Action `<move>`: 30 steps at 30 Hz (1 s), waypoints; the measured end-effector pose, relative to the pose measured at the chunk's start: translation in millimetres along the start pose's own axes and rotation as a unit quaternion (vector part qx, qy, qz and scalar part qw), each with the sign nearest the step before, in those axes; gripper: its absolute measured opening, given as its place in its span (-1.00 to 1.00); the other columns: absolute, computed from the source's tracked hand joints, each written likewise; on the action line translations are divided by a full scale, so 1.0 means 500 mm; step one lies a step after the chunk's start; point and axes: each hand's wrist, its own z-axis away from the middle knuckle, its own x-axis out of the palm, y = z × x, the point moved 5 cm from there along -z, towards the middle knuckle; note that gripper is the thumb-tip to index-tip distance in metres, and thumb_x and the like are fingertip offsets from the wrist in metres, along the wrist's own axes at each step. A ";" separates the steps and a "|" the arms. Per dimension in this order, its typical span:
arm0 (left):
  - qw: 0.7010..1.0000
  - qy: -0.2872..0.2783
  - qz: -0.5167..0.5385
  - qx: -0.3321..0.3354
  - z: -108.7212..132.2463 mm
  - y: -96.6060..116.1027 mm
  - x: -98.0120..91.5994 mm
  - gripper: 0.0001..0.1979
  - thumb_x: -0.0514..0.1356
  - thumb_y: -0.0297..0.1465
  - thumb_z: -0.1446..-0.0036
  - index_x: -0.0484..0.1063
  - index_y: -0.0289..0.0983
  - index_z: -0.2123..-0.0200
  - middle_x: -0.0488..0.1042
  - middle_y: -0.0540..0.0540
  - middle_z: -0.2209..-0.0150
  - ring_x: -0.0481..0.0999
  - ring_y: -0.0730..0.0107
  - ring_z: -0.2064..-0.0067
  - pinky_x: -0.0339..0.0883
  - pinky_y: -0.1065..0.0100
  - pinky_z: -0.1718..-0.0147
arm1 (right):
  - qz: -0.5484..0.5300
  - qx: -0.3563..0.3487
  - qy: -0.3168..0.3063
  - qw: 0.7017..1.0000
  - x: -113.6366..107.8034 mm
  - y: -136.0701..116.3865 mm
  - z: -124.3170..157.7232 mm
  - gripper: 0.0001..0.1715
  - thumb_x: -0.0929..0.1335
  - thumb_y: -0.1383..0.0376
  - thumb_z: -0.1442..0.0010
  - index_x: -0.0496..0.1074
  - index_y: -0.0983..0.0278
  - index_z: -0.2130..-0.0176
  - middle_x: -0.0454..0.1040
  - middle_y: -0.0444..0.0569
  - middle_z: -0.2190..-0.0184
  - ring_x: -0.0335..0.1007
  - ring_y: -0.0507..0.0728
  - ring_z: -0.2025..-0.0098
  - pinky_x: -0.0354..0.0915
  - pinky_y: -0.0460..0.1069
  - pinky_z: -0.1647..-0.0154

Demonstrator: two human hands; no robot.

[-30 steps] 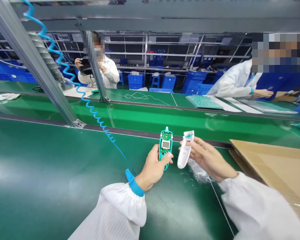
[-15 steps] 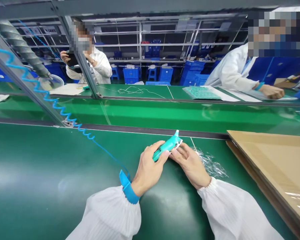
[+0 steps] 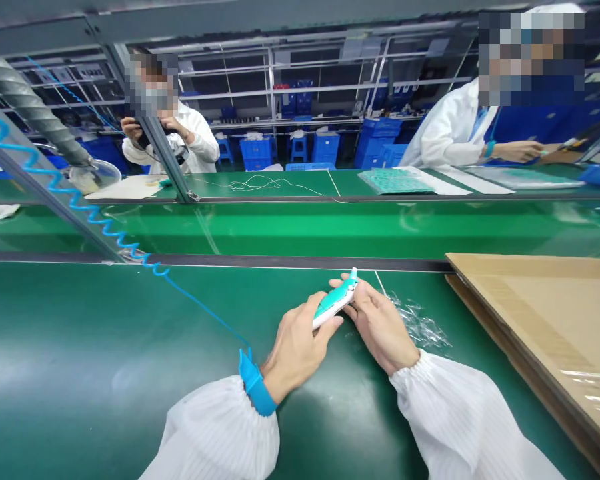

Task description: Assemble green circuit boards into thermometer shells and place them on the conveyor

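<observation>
Though partly hidden | left hand point(image 3: 296, 351), right hand point(image 3: 380, 327) grip | teal-white plastic housing point(image 3: 336, 301)

Bright, even light pours down from above, and there's a long white glare streaking across the green worktop point(image 3: 40, 360)! Soft shadow beneath the left hand point(image 3: 297, 353), and the wide lens bows the steel beam point(image 3: 230, 20) toward the edges!

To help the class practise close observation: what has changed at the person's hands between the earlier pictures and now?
The left hand held the green circuit board apart from the casing in the right hand. The hands have moved together, and the board now lies against the white plastic casing, with both hands gripping the pair. The crumpled clear plastic wrap and cardboard sheet stayed on the bench.
</observation>
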 end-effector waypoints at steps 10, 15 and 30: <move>0.996 0.020 -0.069 0.047 0.013 0.001 0.009 -0.63 0.09 -0.20 -0.36 0.45 -0.19 -0.13 0.61 -0.21 0.20 0.57 0.13 0.25 0.23 0.29 0.27 | -0.050 0.003 -0.006 0.999 0.005 -0.005 0.008 -0.59 0.45 -0.11 -0.17 0.48 0.12 0.19 0.51 -0.10 0.19 0.43 0.08 0.18 0.40 0.03 0.05; 0.999 0.017 -0.040 -0.016 0.008 -0.005 0.000 -0.61 0.15 -0.13 -0.30 0.45 -0.15 -0.10 0.58 -0.10 0.34 0.48 0.22 0.40 0.14 0.32 0.40 | -0.047 0.025 -0.025 0.998 -0.001 0.000 0.001 -0.55 0.43 -0.12 -0.18 0.51 0.11 0.10 0.54 -0.05 0.02 0.47 0.12 0.05 0.40 0.07 -0.05; 0.934 -0.076 0.311 -0.161 -0.009 -0.051 0.031 -0.54 0.16 0.05 -0.21 0.36 -0.25 0.15 0.45 0.02 0.52 0.25 0.52 0.63 0.09 0.41 0.62 | 0.211 -0.022 0.004 0.977 -0.009 -0.009 0.006 -0.29 0.47 -0.21 -0.02 0.50 0.17 0.02 0.62 0.08 0.16 0.55 0.28 0.17 0.43 0.17 0.06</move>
